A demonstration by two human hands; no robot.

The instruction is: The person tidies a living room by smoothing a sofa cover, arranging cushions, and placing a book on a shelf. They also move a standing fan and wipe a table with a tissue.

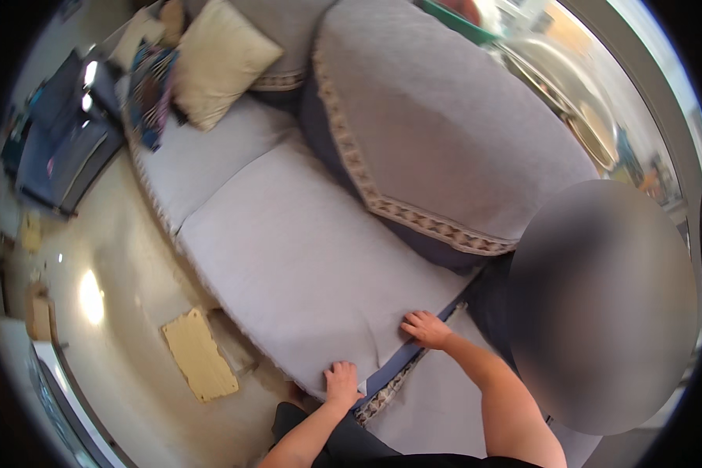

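My left hand (342, 383) grips the near front corner of a pale grey seat cover (304, 257) on a sofa, fingers curled over its edge. About a hand's width to the right, my right hand (427, 329) presses flat on the same cover's near edge, beside the dark gap (404, 360) between two seat cushions. A patterned trim band (382, 396) shows just below that gap. The grey cover lies smooth over the middle seat.
A grey backrest cover with patterned trim (437, 125) drapes the sofa back. A cream pillow (222, 58) and a striped cloth (148, 90) lie at the far end. A yellow mat (200, 355) rests on the shiny floor. A blurred patch (600, 304) fills the right.
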